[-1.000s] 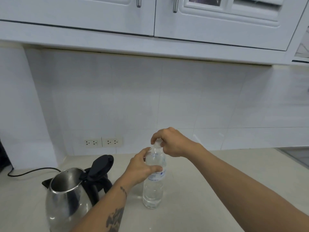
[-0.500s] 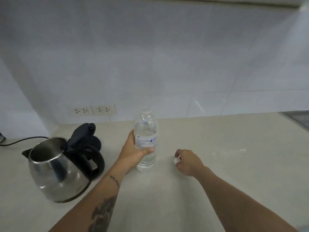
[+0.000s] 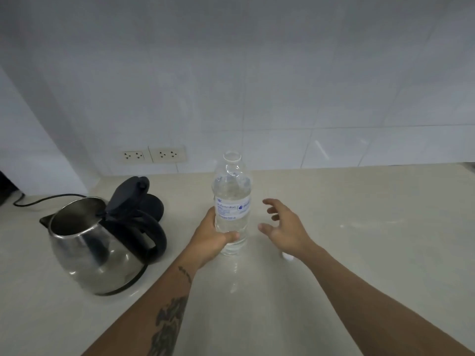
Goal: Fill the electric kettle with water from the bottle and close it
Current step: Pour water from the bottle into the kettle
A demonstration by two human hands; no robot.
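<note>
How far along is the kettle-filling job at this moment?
Done: the bottle stands uncapped on the counter, its cap lying by the right wrist, and the kettle has its lid up. In hand: the left hand grips the bottle; the right hand is open beside it. Left: pouring, then closing the lid.

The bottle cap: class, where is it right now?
The cap lies on the counter, right of the bottle, just under the right wrist.
</note>
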